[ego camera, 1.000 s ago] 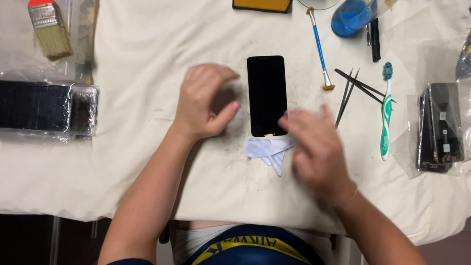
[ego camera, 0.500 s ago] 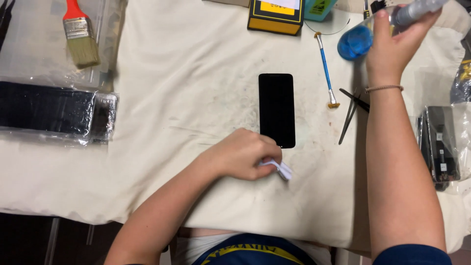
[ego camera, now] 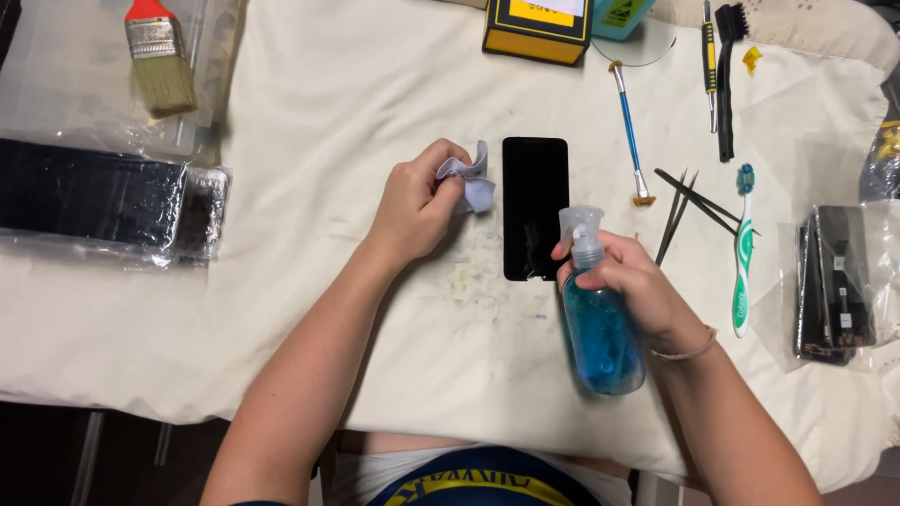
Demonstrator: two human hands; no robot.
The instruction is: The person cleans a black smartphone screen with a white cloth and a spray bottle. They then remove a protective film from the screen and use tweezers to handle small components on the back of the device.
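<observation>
A black phone screen [ego camera: 534,201] lies flat in the middle of the white cloth-covered table [ego camera: 328,112]. My left hand [ego camera: 417,201] holds a small crumpled white cloth [ego camera: 467,183] just left of the screen's upper half. My right hand [ego camera: 628,281] grips a clear spray bottle of blue liquid [ego camera: 598,319] by its neck, the nozzle close over the screen's lower right corner. Wet streaks show on the lower part of the screen.
Tweezers [ego camera: 680,206], a green toothbrush [ego camera: 742,248] and a blue-handled tool [ego camera: 630,131] lie to the right. A yellow box [ego camera: 536,28] sits at the top, a paintbrush [ego camera: 159,56] top left. Bagged black phone parts lie at the left [ego camera: 103,201] and right [ego camera: 839,276] edges.
My right hand came down from the top right with the spray bottle to the screen. My left hand lifted the white cloth from below the screen to its left side.
</observation>
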